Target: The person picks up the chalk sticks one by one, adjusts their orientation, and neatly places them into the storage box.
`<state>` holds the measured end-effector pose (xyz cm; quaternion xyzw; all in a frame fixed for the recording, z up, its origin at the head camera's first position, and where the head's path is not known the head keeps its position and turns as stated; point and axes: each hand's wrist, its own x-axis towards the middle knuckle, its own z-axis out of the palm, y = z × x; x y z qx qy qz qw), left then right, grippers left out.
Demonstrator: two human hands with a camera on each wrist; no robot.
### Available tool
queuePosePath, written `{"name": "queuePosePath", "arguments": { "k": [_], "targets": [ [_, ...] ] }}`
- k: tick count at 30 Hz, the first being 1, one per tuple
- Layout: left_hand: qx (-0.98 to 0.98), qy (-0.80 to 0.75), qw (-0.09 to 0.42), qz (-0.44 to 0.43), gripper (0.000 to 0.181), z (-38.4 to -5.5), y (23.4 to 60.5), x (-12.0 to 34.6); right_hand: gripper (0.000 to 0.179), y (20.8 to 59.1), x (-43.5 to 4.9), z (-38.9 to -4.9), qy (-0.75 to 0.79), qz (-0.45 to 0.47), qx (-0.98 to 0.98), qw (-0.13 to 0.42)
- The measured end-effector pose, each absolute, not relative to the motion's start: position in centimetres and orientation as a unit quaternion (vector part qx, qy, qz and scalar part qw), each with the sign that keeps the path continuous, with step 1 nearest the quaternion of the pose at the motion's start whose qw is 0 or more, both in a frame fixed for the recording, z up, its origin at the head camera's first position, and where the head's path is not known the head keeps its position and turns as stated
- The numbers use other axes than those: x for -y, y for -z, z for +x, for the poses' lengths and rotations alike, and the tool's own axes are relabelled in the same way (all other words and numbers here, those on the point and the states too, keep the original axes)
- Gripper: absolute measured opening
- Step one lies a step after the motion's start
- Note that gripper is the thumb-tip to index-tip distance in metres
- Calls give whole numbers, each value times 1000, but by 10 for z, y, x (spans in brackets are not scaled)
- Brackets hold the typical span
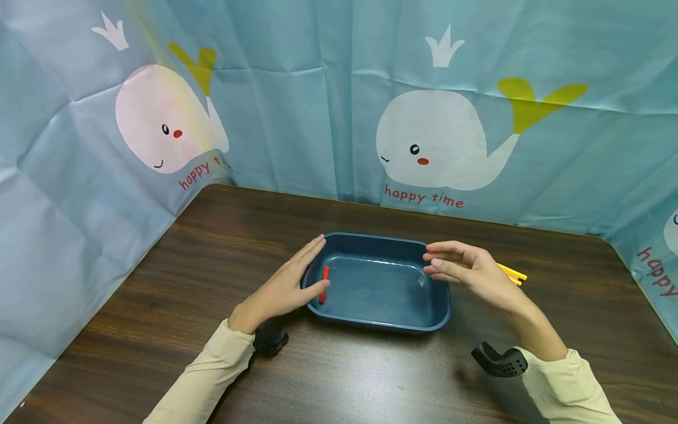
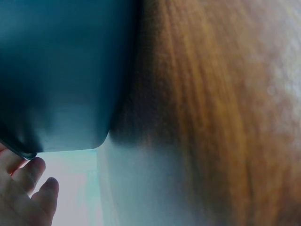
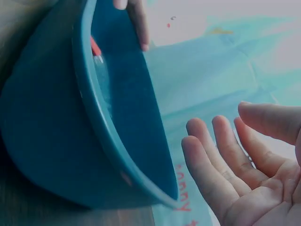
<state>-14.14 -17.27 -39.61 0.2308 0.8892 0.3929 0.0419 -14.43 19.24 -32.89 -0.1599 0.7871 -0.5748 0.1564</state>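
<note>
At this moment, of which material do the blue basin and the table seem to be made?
The blue basin looks like moulded, semi-glossy plastic: its rounded rim and floor catch highlights. The table shows dark wood grain under a satin sheen, perhaps wood or laminate; I cannot tell which.

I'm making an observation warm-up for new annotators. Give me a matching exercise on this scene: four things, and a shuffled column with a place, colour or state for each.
Things:
1. tray
2. red stick
3. yellow sticks
4. left hand

Descriptions:
A. partly hidden behind the right hand in the head view
B. at the tray's left rim
C. dark blue
D. lying inside the tray

Pairs: 1-C, 2-D, 3-A, 4-B
</note>
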Motion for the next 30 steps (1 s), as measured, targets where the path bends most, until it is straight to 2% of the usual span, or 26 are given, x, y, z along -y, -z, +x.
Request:
{"name": "queuePosePath", "arguments": {
  "k": [16, 25, 30],
  "targets": [
    [-896, -378, 30, 233, 79, -141, 398, 174, 44, 334, -232, -141, 559, -110, -811, 131],
    [-895, -376, 25, 239, 76, -141, 396, 172, 26, 346, -258, -141, 583, -93, -798, 119],
    [-896, -373, 25, 241, 75, -142, 396, 172, 23, 352, -270, -141, 581, -99, -801, 109]
  ]
}}
